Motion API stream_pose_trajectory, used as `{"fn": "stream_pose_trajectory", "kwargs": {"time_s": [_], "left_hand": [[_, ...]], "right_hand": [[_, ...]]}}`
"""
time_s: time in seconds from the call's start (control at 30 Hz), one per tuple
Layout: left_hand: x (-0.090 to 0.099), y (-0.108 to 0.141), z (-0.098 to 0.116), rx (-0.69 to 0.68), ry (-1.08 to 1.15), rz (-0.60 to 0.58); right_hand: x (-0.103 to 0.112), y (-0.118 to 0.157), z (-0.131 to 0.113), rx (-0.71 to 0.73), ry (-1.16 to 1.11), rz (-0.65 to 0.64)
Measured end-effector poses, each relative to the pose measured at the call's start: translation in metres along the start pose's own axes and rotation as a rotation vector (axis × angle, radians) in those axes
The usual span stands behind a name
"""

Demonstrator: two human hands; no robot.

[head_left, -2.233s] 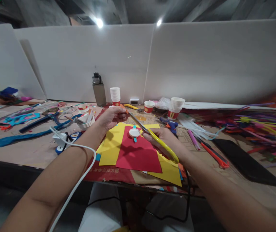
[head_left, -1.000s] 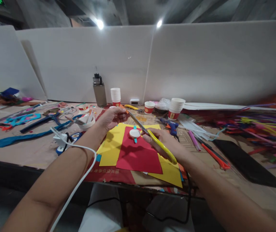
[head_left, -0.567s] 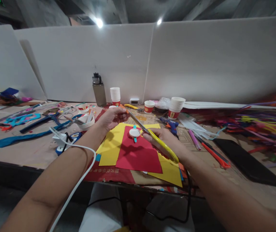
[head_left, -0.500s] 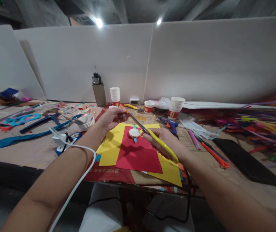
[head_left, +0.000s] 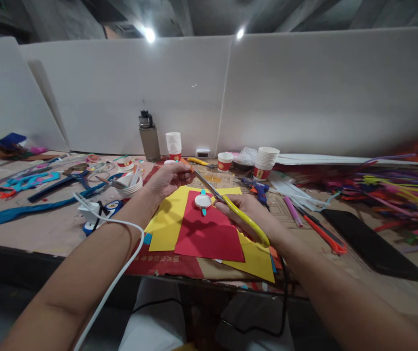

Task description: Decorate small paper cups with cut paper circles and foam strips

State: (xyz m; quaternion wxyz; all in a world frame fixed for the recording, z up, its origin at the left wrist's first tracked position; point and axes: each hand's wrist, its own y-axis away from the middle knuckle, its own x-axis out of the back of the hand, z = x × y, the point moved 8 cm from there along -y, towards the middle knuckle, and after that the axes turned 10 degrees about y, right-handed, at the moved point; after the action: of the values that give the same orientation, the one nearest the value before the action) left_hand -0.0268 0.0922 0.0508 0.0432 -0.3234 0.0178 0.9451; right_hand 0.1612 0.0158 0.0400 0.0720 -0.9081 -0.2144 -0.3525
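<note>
My left hand pinches a small orange piece, mostly hidden by the fingers; it looks like paper. In my right hand is a pair of scissors with yellow handles, the fingers closed round them. The metal blades point up and left, their tips at the orange piece. Below the hands lies a red sheet on yellow sheets. A small white round piece, like a cut-off cup bottom, rests on the red sheet, with turquoise tabs sticking out above and below it.
Behind stand a bottle and stacked paper cups. A blue glue gun, a red utility knife and a black phone lie to the right. A white cable crosses my left forearm; a power strip sits left.
Almost nothing differs. The whole view has shifted very slightly, while both hands, the scissors and the orange piece keep their places.
</note>
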Motion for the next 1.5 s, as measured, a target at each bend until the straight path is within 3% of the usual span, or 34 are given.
{"fn": "stream_pose_trajectory", "kwargs": {"time_s": [0.67,1.03,1.5], "left_hand": [[-0.001,0.000,0.001,0.000,-0.015,0.001],[-0.003,0.001,0.002,-0.006,-0.020,-0.010],[-0.002,0.001,0.002,0.005,0.004,-0.021]], "right_hand": [[0.000,0.000,-0.001,-0.037,-0.010,-0.002],[0.003,0.000,-0.011,0.074,0.053,0.015],[0.005,0.001,-0.015,0.084,0.092,0.036]]}}
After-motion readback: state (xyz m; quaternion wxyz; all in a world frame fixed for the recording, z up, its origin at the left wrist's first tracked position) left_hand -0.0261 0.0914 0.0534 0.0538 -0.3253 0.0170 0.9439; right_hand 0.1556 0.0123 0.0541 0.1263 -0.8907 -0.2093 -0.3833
